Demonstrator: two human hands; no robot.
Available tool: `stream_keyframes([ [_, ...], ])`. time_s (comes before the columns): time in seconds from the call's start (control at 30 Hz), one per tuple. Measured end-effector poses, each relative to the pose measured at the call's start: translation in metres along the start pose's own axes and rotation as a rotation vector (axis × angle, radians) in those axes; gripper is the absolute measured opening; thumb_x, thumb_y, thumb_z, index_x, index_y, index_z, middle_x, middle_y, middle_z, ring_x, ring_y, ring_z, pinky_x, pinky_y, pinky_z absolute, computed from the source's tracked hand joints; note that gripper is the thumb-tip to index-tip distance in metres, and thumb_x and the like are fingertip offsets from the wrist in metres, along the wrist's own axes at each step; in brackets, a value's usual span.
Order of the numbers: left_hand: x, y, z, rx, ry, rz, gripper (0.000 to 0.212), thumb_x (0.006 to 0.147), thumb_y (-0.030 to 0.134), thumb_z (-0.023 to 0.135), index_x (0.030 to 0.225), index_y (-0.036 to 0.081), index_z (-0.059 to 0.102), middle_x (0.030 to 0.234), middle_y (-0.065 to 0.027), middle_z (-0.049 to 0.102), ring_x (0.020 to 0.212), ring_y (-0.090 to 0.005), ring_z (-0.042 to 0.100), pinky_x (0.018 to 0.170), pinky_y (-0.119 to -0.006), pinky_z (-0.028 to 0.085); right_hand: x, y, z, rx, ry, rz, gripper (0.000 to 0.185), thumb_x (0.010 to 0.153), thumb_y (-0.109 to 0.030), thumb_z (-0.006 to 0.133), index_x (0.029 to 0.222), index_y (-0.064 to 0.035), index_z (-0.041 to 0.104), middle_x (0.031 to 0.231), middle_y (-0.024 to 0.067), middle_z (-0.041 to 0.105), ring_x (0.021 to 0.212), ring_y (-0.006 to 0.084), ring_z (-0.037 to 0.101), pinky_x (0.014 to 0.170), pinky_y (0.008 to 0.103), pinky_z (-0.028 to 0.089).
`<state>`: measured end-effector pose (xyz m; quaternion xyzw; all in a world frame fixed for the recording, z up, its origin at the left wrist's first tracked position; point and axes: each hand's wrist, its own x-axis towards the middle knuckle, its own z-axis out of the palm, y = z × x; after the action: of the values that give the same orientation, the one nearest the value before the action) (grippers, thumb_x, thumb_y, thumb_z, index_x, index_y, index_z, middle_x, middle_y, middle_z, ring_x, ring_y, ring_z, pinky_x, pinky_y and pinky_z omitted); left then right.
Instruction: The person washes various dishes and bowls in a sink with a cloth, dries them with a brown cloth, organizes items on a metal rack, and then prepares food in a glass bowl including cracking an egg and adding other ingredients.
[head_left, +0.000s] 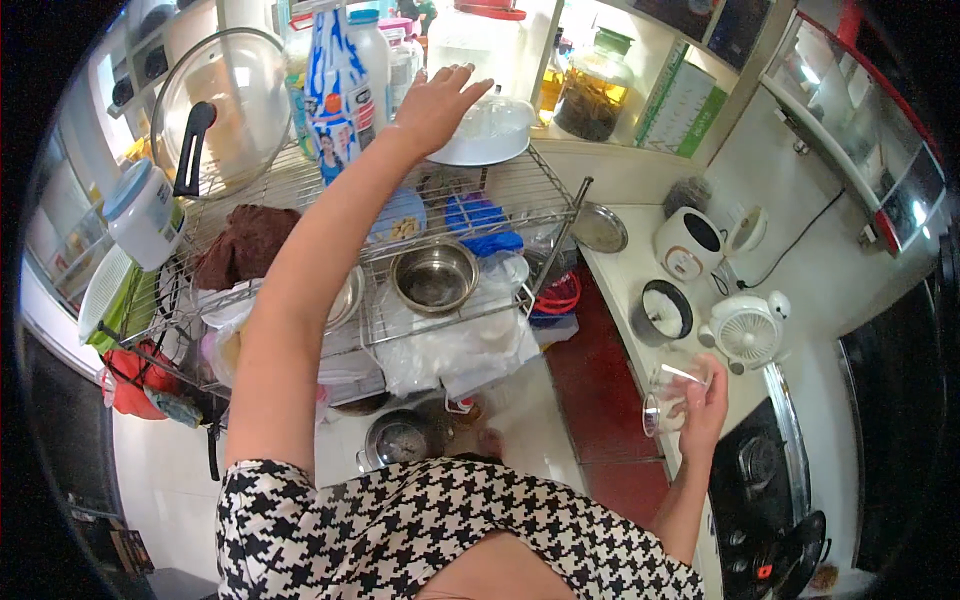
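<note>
My left hand is stretched out over the top of the wire rack, fingers apart and holding nothing. Just beyond and below its fingers sits a white round dish with a clear domed cover; whether they touch is hard to tell. A tall blue-and-white patterned bottle stands left of that hand. On the right side, my right hand grips clear glassware, held tilted beside the counter. It is see-through, so I cannot tell if it is one glass or two.
The wire rack carries a glass pan lid, a brown cloth and a steel bowl. A rice cooker, a pot of white rice, a small fan and a gas stove line the right counter.
</note>
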<state>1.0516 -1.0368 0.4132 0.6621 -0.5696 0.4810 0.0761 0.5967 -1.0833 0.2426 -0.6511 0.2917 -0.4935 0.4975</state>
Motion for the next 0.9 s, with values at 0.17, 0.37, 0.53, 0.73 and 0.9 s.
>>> stream_keyframes([
  [0.17, 0.020, -0.008, 0.029, 0.254, -0.154, 0.061, 0.074, 0.073, -0.007, 0.047, 0.134, 0.029, 0.023, 0.125, -0.0118, 0.041, 0.115, -0.0287, 0.042, 0.091, -0.047, 0.038, 0.091, -0.003, 0.013, 0.101, -0.207, -0.071, 0.042, 0.076, -0.014, 0.055, 0.115, -0.0047, 0.042, 0.087, 0.0051, 0.053, 0.076, 0.0133, 0.056, 0.060, 0.0215, 0.045],
  [0.37, 0.032, -0.007, 0.043, 0.129, -0.454, 0.031, 0.077, 0.069, -0.008, 0.051, 0.133, 0.026, 0.025, 0.113, -0.0121, 0.048, 0.099, -0.0282, 0.052, 0.070, -0.034, 0.051, 0.201, -0.010, 0.043, 0.110, -0.384, -0.197, 0.051, 0.075, -0.029, 0.062, 0.115, -0.0036, 0.042, 0.090, 0.0041, 0.053, 0.077, 0.0114, 0.054, 0.062, 0.0215, 0.044],
  [0.53, 0.044, -0.021, 0.053, 0.134, -0.435, 0.007, 0.077, 0.071, -0.002, 0.053, 0.135, 0.025, 0.021, 0.110, -0.0139, 0.047, 0.092, -0.0287, 0.054, 0.069, -0.037, 0.051, 0.281, -0.029, 0.091, 0.095, -0.520, -0.273, 0.049, 0.076, -0.031, 0.063, 0.113, -0.0054, 0.045, 0.089, 0.0009, 0.053, 0.077, 0.0087, 0.051, 0.064, 0.0213, 0.043],
  [0.73, 0.053, -0.049, 0.066, 0.073, -0.210, -0.259, 0.050, 0.077, 0.004, 0.052, 0.123, 0.009, 0.037, 0.106, -0.0181, 0.051, 0.085, -0.0342, 0.056, 0.072, -0.040, 0.049, 0.324, -0.060, 0.153, -0.125, -0.666, -0.427, 0.042, 0.075, -0.025, 0.064, 0.111, -0.0087, 0.049, 0.085, 0.0034, 0.056, 0.076, 0.0088, 0.053, 0.065, 0.0225, 0.043],
  [0.9, 0.042, -0.068, 0.076, 0.048, -0.169, -0.459, 0.046, 0.075, 0.007, 0.052, 0.120, 0.003, 0.042, 0.112, -0.0201, 0.050, 0.093, -0.0341, 0.055, 0.080, -0.039, 0.045, 0.332, -0.084, 0.213, -0.461, -0.741, -0.733, 0.048, 0.073, -0.038, 0.062, 0.112, -0.0123, 0.050, 0.082, 0.0102, 0.060, 0.074, 0.0218, 0.058, 0.066, 0.0305, 0.045],
])
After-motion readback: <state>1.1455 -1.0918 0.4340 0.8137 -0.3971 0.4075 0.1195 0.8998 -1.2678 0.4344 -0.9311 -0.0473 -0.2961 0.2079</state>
